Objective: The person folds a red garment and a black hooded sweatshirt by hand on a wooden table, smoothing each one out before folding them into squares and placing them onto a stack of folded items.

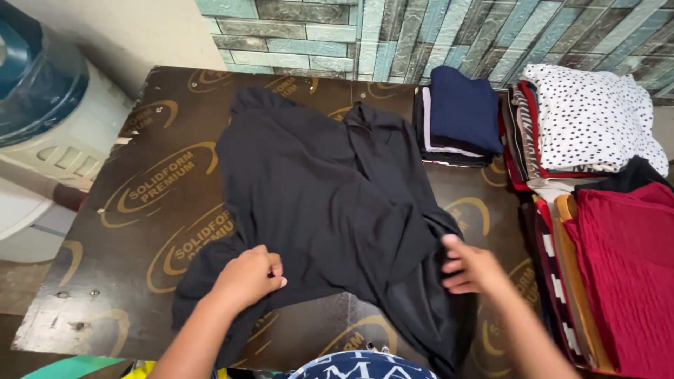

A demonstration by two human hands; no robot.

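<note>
Bright, even light across the whole scene, soft enough that shadows stay faint. A pale sheen sits on the dark bench (140, 189) near its front edge, just under the black garment (330, 203), possibly a reflection from overhead. That garment swallows detail: its folds read only as slight grey ridges. The left hand (249, 277) and right hand (474, 268) look slightly soft, the fingers (453, 247) a touch smeared. The wide lens bows the bench edges and stretches the corners. The red cloth (625, 274) at the right glows saturated, well exposed.
</note>
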